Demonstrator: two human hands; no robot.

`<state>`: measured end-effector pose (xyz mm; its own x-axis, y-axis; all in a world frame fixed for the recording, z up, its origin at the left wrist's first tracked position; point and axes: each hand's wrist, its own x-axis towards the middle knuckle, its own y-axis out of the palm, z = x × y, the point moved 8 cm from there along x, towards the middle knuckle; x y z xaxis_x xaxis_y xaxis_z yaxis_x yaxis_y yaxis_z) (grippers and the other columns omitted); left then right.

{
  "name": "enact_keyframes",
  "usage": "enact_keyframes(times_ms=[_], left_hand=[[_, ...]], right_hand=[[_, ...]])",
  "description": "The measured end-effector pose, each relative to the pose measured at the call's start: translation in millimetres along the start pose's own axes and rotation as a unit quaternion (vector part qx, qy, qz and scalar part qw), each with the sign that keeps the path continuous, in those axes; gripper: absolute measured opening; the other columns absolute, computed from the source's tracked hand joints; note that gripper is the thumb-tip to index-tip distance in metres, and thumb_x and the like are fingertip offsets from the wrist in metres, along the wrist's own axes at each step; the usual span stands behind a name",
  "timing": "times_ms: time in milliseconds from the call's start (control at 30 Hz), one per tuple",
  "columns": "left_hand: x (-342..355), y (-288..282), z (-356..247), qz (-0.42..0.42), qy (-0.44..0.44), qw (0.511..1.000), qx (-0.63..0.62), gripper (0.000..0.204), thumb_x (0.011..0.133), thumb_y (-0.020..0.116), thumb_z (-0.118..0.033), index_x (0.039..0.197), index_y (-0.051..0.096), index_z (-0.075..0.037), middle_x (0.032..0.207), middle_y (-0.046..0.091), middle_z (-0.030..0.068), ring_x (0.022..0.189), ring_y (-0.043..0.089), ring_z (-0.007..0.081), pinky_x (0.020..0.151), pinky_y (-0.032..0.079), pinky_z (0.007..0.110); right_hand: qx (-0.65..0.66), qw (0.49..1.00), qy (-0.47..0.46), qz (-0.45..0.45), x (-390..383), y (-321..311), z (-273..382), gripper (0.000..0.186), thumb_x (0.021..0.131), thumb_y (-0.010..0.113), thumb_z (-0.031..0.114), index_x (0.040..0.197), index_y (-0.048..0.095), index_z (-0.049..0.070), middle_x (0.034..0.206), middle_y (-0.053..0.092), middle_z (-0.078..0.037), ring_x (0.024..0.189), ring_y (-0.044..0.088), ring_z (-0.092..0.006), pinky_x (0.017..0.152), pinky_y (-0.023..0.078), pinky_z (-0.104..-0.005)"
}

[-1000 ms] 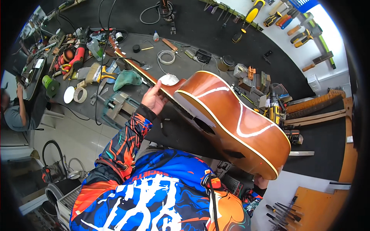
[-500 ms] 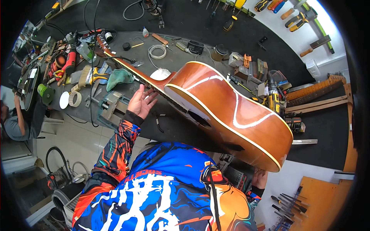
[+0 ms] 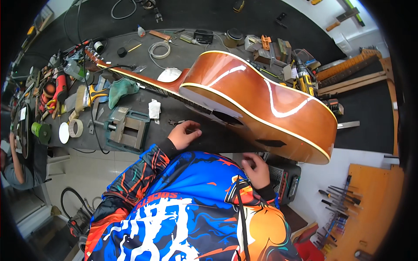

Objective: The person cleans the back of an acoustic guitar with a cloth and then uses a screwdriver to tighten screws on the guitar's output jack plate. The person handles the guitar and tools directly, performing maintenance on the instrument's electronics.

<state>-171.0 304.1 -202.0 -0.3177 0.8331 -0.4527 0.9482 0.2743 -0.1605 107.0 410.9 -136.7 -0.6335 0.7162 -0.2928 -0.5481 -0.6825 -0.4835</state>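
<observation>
An acoustic guitar [image 3: 257, 95] with glossy brown sides and pale binding lies on its side on the bench, its neck [image 3: 130, 75] reaching to the far left. The front faces me, showing the dark soundhole [image 3: 227, 118] and the bridge [image 3: 271, 143]. My left hand [image 3: 185, 134] hovers by the bench's front edge, below the fretboard. Its fingers curl loosely, thumb apart, holding nothing I can see. Close to my torso, under the guitar's lower side, is my right hand [image 3: 257, 170], also loosely bent and apparently bare. Neither hand visibly touches the guitar.
A bench vise [image 3: 127, 130], white paper [image 3: 154, 109] and green cloth [image 3: 122, 91] lie left of the guitar. Beyond it are coiled cable [image 3: 159, 50] and a jar [image 3: 234, 38]. A yellow drill [image 3: 303, 78] stands right. Another person's arm [image 3: 16, 161] shows far left.
My left hand has come away from beside the neck, down toward my body, its fingers curling in. My right hand has moved out from beneath the guitar's lower end. The view has shifted.
</observation>
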Motion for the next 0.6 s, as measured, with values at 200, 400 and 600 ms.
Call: enact_keyframes(times_ms=[200, 400, 600], left_hand=[[-6.6, -16.7, 17.7, 0.008, 0.001, 0.998, -0.063, 0.039, 0.09, 0.07, -0.02, 0.12, 0.06, 0.001, 0.104, 0.068, 0.0095, 0.093, 0.065, 0.0152, 0.083, 0.051, 0.029], [-16.4, -30.7, 24.0, 0.023, -0.001, 0.997, -0.067, 0.038, 0.09, 0.071, -0.019, 0.12, 0.06, 0.001, 0.105, 0.068, 0.008, 0.092, 0.064, 0.0131, 0.083, 0.051, 0.028], [-16.2, -27.4, 26.8, 0.066, 0.0, 0.997, -0.048, 0.045, 0.09, 0.071, -0.023, 0.126, 0.056, 0.0, 0.11, 0.067, 0.0107, 0.093, 0.064, 0.0143, 0.083, 0.051, 0.028]], right_hand=[[-0.06, 0.993, -0.082, -0.062, 29.4, 20.4, 64.1, 0.031, 0.084, 0.068, 0.015, 0.112, 0.064, 0.003, 0.11, 0.064, -0.016, 0.1, 0.064, -0.0315, 0.084, 0.051, -0.037], [0.086, 0.99, 0.082, -0.071, 59.3, 80.3, -8.2, 0.048, 0.09, 0.068, 0.032, 0.121, 0.06, -0.004, 0.109, 0.069, -0.018, 0.09, 0.07, -0.0201, 0.079, 0.054, -0.0307], [0.213, 0.975, 0.04, -0.043, 75.7, 97.7, 21.8, 0.028, 0.096, 0.06, 0.02, 0.108, 0.063, -0.005, 0.091, 0.07, -0.01, 0.078, 0.063, -0.0123, 0.071, 0.051, -0.0261]])
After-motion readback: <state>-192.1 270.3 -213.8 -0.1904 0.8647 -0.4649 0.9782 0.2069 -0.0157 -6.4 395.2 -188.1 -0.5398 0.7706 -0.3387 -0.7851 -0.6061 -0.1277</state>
